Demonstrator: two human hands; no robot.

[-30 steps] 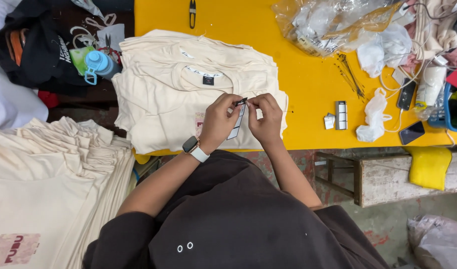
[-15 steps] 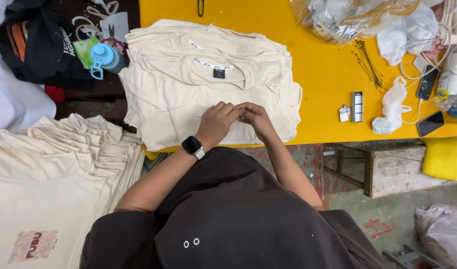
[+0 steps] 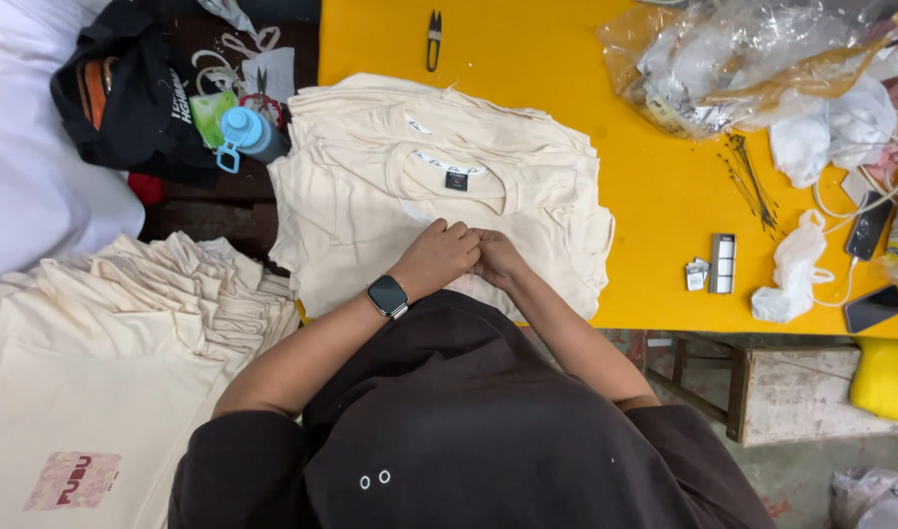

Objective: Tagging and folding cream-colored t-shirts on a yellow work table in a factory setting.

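Cream shirt (image 3: pixel 439 211) on top of a folded pile, at the near edge of the yellow surface (image 3: pixel 655 196). Left hand (image 3: pixel 439 257) and right hand (image 3: pixel 496 259) curled, fingers together, touching each other and pressing on the shirt's lower part; anything pinched hidden. Black clippers (image 3: pixel 434 39) farther back, plastic bags (image 3: pixel 733 59) at right, another shirt stack (image 3: pixel 106 343) at left.

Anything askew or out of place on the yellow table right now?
Nothing serious. The cream T-shirts are stacked unevenly, edges fanned out. Loose thin pins lie scattered near the crumpled plastic bag. Both hands meet at the top shirt's lower edge; what they hold is hidden.
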